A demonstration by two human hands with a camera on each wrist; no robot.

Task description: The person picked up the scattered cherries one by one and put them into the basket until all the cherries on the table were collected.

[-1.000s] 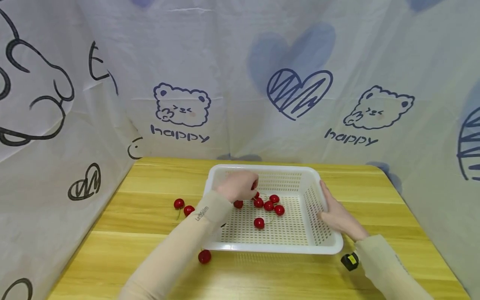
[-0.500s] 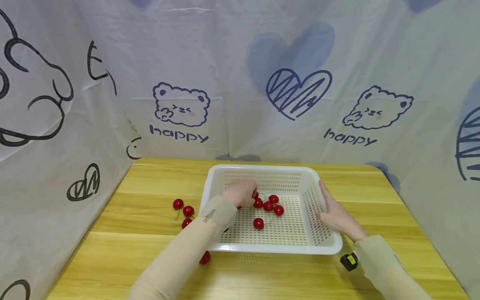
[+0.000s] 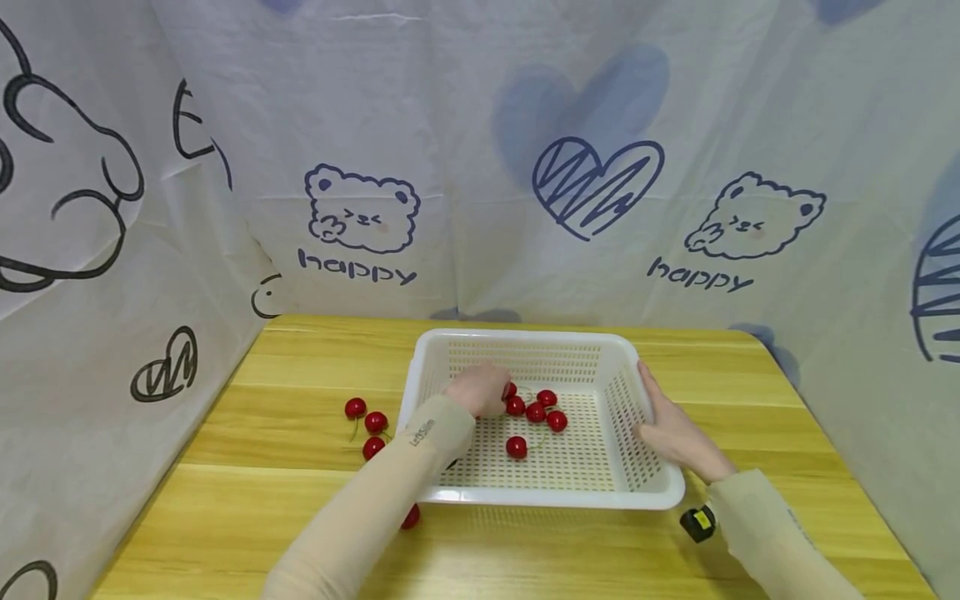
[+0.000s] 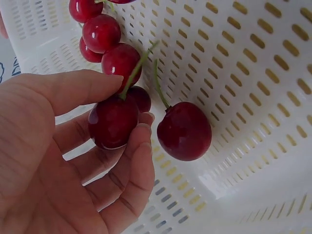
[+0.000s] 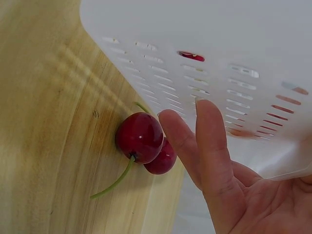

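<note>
My left hand [image 3: 480, 389] reaches into a white slotted basket [image 3: 547, 499]. In the left wrist view its thumb and curled fingers hold a dark red cherry [image 4: 112, 124] with a green stem. Beside the fingertips another cherry [image 4: 184, 131] lies on the basket floor, and several more [image 4: 101, 33] cluster past the thumb. My right hand [image 3: 678, 429] grips the basket's right wall, thumb inside and fingers outside. Through the slots in the right wrist view the thumb shows only faintly. Two cherries, the nearer one [image 5: 140, 137] with its stem towards the camera, rest on the table near these fingers.
Left of the basket, several loose cherries [image 3: 376, 422] lie on the wooden table [image 3: 292, 375]. One more cherry [image 3: 409, 517], partly behind the left sleeve, is near the basket's front left corner. A small black box [image 3: 699, 523] sits by the right sleeve. Printed cloth [image 3: 480, 167] hangs behind.
My left hand has moved lower into the basket, a little towards me, and now covers most of a cherry seen left of the cluster earlier. The right hand and basket stay put.
</note>
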